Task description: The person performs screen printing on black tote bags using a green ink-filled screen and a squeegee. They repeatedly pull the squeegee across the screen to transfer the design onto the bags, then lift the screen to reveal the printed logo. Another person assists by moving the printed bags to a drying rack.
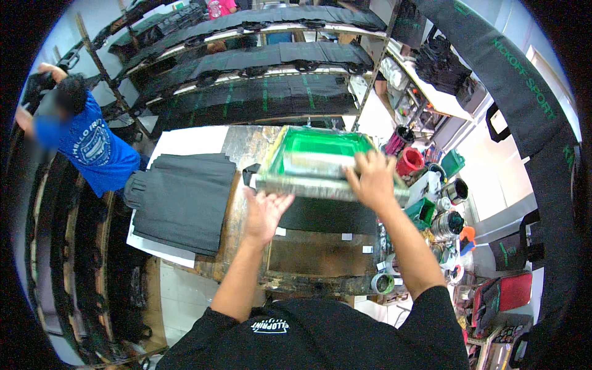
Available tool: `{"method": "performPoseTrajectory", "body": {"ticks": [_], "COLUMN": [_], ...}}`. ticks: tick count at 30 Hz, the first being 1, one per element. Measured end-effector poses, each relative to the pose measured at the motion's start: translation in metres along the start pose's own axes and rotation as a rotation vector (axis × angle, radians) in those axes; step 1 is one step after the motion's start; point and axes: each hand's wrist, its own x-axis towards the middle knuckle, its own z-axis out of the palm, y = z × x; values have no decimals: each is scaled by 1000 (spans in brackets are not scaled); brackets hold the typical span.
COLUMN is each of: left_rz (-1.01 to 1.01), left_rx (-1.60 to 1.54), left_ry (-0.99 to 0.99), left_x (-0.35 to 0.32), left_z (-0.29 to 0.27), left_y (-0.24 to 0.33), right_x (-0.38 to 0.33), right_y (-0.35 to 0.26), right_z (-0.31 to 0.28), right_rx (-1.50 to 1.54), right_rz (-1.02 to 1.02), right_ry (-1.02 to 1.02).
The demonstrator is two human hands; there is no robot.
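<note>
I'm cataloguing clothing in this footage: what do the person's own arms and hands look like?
Short black sleeves belong to a black shirt with a white print. Below them the forearms are bare. The left hand and right hand are ungloved, with no watch or bracelet visible.

Right of the red bucket [411,161], a green container [453,163] is placed. Far left of the bucket, a blue shirt [103,151] is worn by a co-worker [89,129].
</note>
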Motion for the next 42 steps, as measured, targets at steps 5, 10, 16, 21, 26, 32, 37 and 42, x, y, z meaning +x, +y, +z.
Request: {"method": "performPoseTrajectory", "body": {"ticks": [5, 10, 16, 21, 26, 32, 37, 42], "left_rz": [-282, -378, -384, -397, -454, -469, -520, -548], "left_rx": [37, 112, 119, 99, 81, 135, 160, 180], "left_ry": [139, 330, 331, 327, 347, 403, 404, 485], "left_x": [-45, -52, -52, -50, -47, -46, -45, -41], "left_z": [-47, -61, -72, -85, -90, -99, -88, -73], "left_y": [-21, -51, -65, -76, -81, -86, -75, -68], "right_x": [-74, -93, -76, -78, -112, -97, -53, 1], "right_y": [-23, -19, 0, -9, -25, -25, -10, 22], "right_z": [39, 88, 95, 82, 94, 120, 167, 223], "right_rx": [-111, 48, 97, 78, 122, 85, 62, 37], "right_rz": [-76, -16, 19, -61, -49, -72, -33, -28], "right_ry": [-239, -366, -418, -578, -515, -395, -380, -397]}}
